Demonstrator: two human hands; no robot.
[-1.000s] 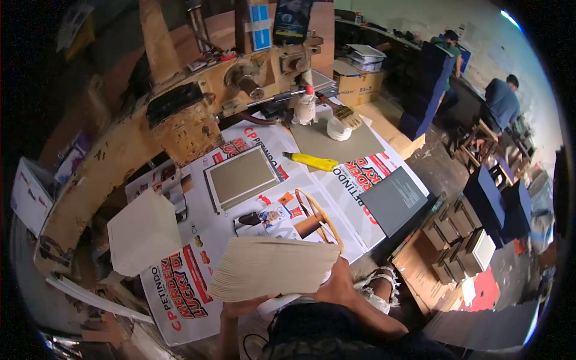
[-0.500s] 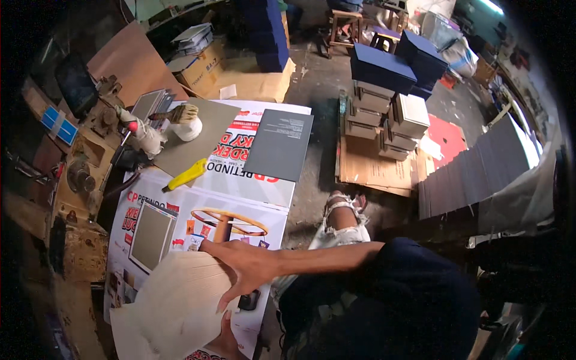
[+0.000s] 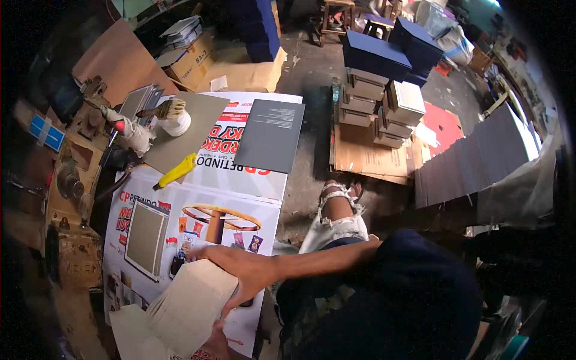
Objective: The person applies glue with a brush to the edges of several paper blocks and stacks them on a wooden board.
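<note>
My right hand (image 3: 249, 271) reaches in from the right and grips the edge of a thick stack of cream paper sheets (image 3: 195, 306), its thumb along the near side. At the lower edge, part of my left hand (image 3: 217, 343) shows against the same stack, its fingers closed on it; the rest is hidden below the paper. The stack's right part is bunched into a block, while its lower left sheets spread out flat. Just beyond lies a small pile of grey-brown boards with white edges (image 3: 146, 240) on the printed poster sheet (image 3: 240, 201).
A yellow cutter knife (image 3: 175, 171), a brush (image 3: 165, 109) on a white pot (image 3: 177, 124) and a dark grey cover sheet (image 3: 270, 135) lie farther up the table. Metal machinery (image 3: 75, 180) lines the left. Book stacks (image 3: 366, 90) and a long row of grey-covered blocks (image 3: 474, 159) stand right.
The fanned sheets have come together into a tighter block under my right hand. The view has shifted slightly, with the table things appearing a little farther left and up.
</note>
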